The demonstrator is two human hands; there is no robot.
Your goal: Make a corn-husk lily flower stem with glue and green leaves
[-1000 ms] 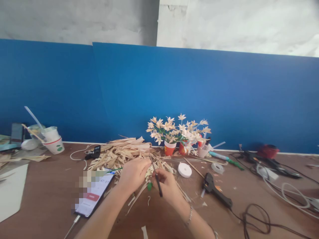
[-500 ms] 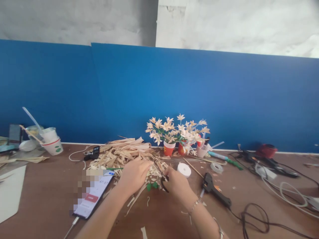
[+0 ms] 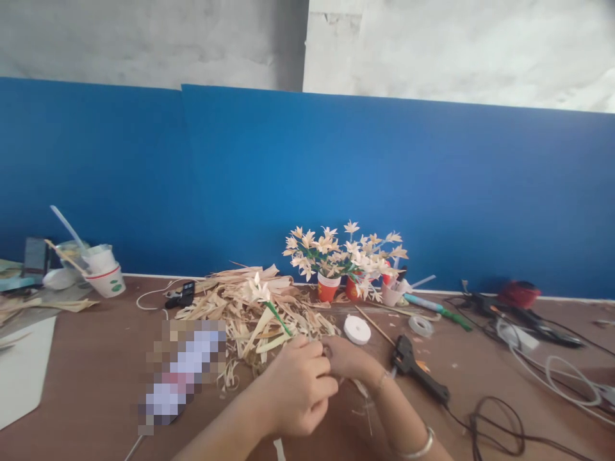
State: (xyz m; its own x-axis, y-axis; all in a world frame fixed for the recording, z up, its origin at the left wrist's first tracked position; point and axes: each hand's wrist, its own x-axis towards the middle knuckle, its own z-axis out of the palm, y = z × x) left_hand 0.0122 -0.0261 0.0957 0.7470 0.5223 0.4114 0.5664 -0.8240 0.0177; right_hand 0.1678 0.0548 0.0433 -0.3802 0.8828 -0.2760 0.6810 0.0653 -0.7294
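Note:
My left hand (image 3: pixel 305 387) is closed, fingers curled, above the front of the table. From behind its knuckles a handmade flower (image 3: pixel 258 291) with cream petals slants up to the left on a green-wrapped stem (image 3: pixel 278 318); the lower stem is hidden in the hand. My right hand (image 3: pixel 350 360) meets the left one, its fingers bent inward and mostly covered. What it grips, if anything, is hidden. Just beyond both hands lies a heap of dry cream husk strips (image 3: pixel 240 307). A white tape roll (image 3: pixel 357 330) rests beyond the right hand.
Red paper cups (image 3: pixel 328 289) hold finished cream flowers (image 3: pixel 336 250) at the back. To the right lie a black glue gun (image 3: pixel 418 371) with its cord, a clear tape roll (image 3: pixel 419 325) and cables. A pixelated phone (image 3: pixel 182 378) and a white cup (image 3: pixel 106 282) are at left.
My left hand has come back toward me from the heap, and a flower on a green stem now stands out from it. Scissors seen at my right hand earlier no longer show. The hands have come together.

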